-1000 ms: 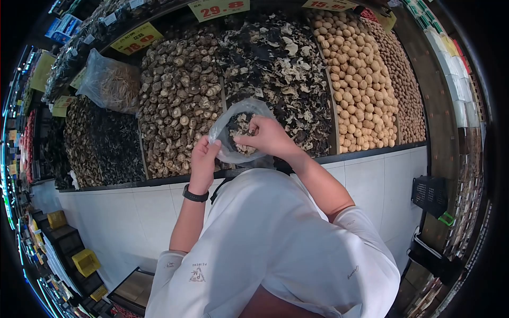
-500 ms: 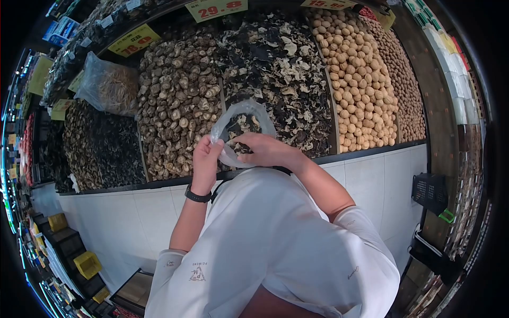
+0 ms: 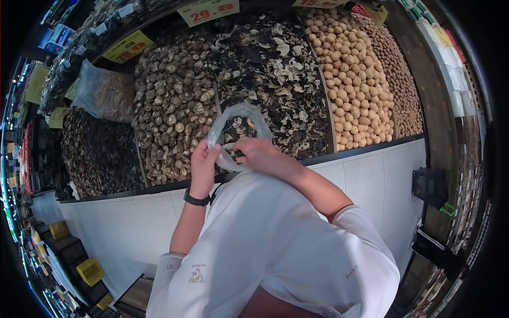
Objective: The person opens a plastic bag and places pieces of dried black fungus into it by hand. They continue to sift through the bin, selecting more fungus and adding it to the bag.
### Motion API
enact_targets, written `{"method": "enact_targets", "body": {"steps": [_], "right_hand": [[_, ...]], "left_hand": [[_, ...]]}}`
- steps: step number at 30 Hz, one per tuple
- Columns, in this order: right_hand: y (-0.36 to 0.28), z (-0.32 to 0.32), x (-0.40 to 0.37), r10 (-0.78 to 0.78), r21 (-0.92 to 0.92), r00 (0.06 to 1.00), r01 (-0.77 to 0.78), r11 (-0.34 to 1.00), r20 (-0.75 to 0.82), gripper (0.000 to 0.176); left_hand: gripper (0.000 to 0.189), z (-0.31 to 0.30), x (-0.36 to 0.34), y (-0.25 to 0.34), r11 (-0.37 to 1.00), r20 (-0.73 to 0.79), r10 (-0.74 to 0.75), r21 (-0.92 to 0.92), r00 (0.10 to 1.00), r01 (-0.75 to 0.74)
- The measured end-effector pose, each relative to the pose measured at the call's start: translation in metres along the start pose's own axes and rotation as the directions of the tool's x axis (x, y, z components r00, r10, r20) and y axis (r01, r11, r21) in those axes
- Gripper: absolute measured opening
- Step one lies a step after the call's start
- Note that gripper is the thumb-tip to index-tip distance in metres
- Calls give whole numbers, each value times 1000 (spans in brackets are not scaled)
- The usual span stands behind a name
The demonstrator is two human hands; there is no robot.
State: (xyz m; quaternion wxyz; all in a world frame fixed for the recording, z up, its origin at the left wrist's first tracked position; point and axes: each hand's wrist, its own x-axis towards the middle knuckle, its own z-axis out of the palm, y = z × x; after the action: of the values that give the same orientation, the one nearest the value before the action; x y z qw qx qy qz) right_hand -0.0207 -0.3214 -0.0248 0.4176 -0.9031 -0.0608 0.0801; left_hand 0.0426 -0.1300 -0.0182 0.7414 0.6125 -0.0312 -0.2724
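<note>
A clear plastic bag [image 3: 262,124] hangs with its mouth spread wide above the bin of dried black fungus [image 3: 265,69]. Inside the bag lie some dark and pale pieces that look like the same fungus. My left hand [image 3: 203,161] pinches the bag's rim on its left side; a black band circles that wrist. Over the near right part of the mouth is my right hand [image 3: 258,155], its fingers curled down into the opening. Dark matter shows between thumb and fingers, but I cannot make out what it is.
Dried shiitake mushrooms [image 3: 172,111] fill the bin on the left, walnuts [image 3: 358,90] the one on the right. A tied plastic bag [image 3: 103,93] lies on the far left goods. Price signs [image 3: 208,11] line the back. A black basket [image 3: 428,186] stands at right.
The fingers of my right hand have curled in more, and that hand has shifted slightly left and down at the bag's mouth. My left hand keeps its hold; the whole view has tilted slightly.
</note>
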Motion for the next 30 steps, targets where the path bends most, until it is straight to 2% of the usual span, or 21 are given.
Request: {"method": "enact_targets", "body": {"steps": [4, 6, 8, 9, 11, 12, 14, 15, 17, 21, 22, 25, 30], "right_hand": [[-3, -22, -13, -61, 51, 991, 68, 996, -115, 31], [13, -35, -18, -113, 16, 880, 136, 991, -462, 28], [38, -54, -26, 24, 6, 823, -25, 1000, -567, 27], [64, -56, -30, 105, -24, 793, -149, 989, -600, 37], [101, -56, -38, 241, -83, 744, -369, 926, -623, 71], [107, -55, -39, 242, -81, 741, -371, 925, -626, 71], [117, -51, -41, 347, -109, 804, -448, 887, -483, 106], [117, -49, -39, 350, -104, 801, -450, 887, -487, 106], [112, -42, -27, 325, -148, 850, -415, 897, -414, 119], [97, -29, -12, 314, -254, 849, -444, 859, -425, 111], [89, -30, -14, 316, -282, 841, -464, 840, -440, 101], [101, -26, -15, 225, -285, 840, -401, 871, -493, 93], [107, -32, -17, 213, -260, 853, -368, 893, -476, 90]], "left_hand": [[8, -3, -1, -1, 1000, -9, 23, -12, 1000, -23], [9, -8, -2, -1, 1000, -5, 9, -23, 1000, -9], [8, -9, -3, -1, 998, -30, 7, -61, 1000, -9], [8, -8, -4, -1, 995, -60, 6, -97, 998, -12], [9, -6, -6, 1, 994, -66, -7, -112, 998, 0], [9, -4, -7, 2, 994, -80, -10, -112, 997, 1], [10, -1, -7, 3, 994, -91, -14, -106, 996, 4], [10, 1, -8, 4, 995, -93, -14, -100, 996, 5], [11, 4, -8, 3, 996, -89, -14, -89, 996, 6], [13, 5, -7, 1, 997, -84, -9, -79, 996, 2], [14, 7, -7, 1, 997, -86, -5, -71, 996, -1], [16, 4, -8, -2, 999, -89, -15, -43, 996, 11], [17, 13, -12, -4, 998, -145, 20, -54, 989, -28]]}}
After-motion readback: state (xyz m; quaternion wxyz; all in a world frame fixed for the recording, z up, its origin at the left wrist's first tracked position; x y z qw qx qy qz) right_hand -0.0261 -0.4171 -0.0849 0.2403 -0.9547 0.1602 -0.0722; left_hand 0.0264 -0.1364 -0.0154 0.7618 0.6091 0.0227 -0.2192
